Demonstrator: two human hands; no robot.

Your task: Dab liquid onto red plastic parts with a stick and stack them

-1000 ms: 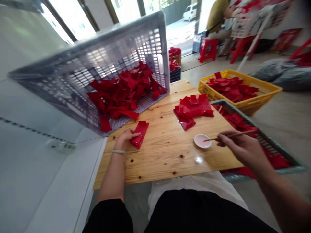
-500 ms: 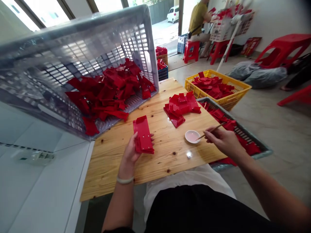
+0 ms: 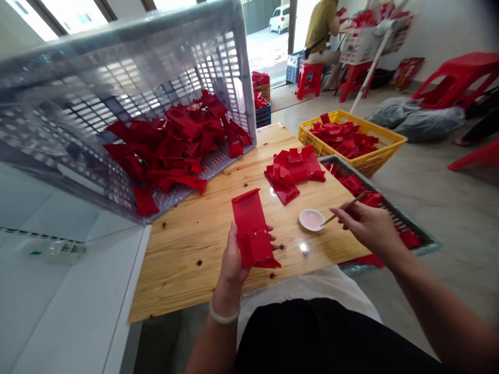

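Drawn in closer to the white dish (image 3: 312, 219), a folded red piece (image 3: 254, 228) lies gripped in the curled left hand (image 3: 236, 255) left of it. Right of the dish, the right hand (image 3: 364, 224) pinches a thin stick (image 3: 343, 209), its tip at the rim.

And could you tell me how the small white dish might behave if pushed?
The white dish would likely slide, not roll, sitting flat on the smooth-looking table. Its pinkish liquid might slosh over the low rim. Being small, it is probably light.

Left of centre, bare wooden tabletop (image 3: 179, 244) lies open. Far left, the large grey crate (image 3: 187, 57) blocks passage. Red pile (image 3: 296, 166) obstructs far right; white dish (image 3: 311, 220) sits nearer.
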